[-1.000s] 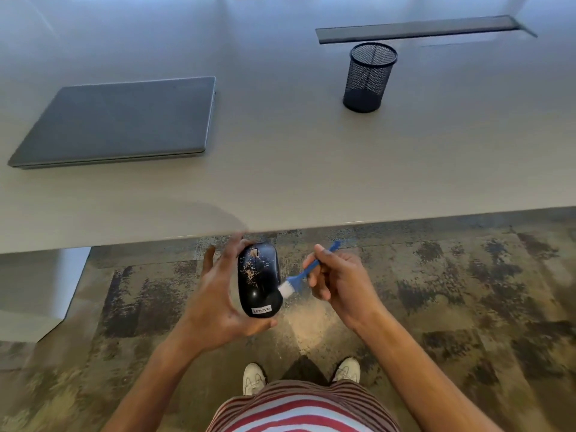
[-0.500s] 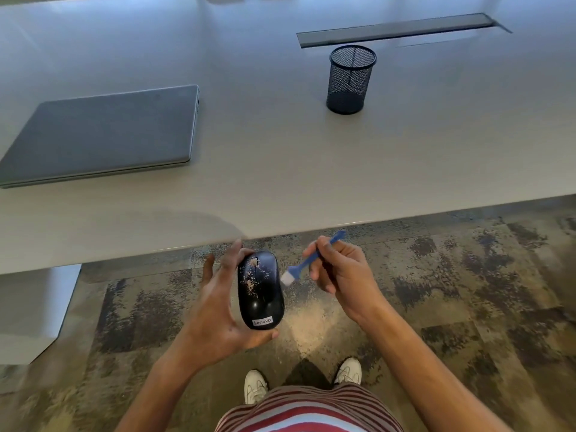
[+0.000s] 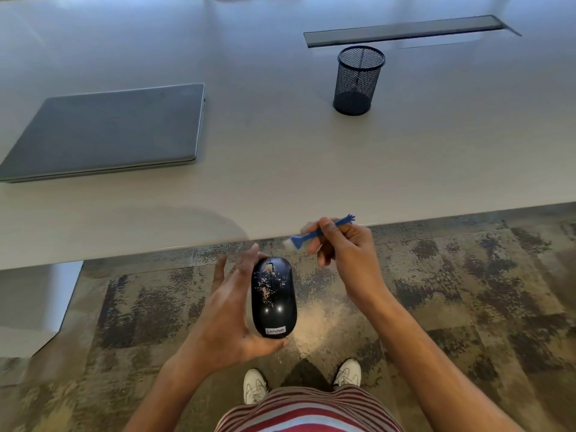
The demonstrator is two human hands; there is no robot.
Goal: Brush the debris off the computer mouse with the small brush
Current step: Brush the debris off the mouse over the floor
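My left hand (image 3: 229,310) grips a black computer mouse (image 3: 273,297) below the desk edge, over the carpet. Pale debris specks cover the mouse's front half around the scroll wheel. My right hand (image 3: 349,254) pinches the blue handle of a small brush (image 3: 314,234) with white bristles. The bristles are blurred and sit just above and to the right of the mouse's front end, apart from it.
A white desk (image 3: 280,157) spans the upper view, its near edge just above my hands. On it lie a closed grey laptop (image 3: 106,129) at left and a black mesh pen cup (image 3: 357,80) at right, with a dark cable slot (image 3: 402,30) behind. Patterned carpet (image 3: 467,291) lies below.
The brush has risen from the mouse's right side up past its front end. My left hand has turned the mouse more upright toward me.
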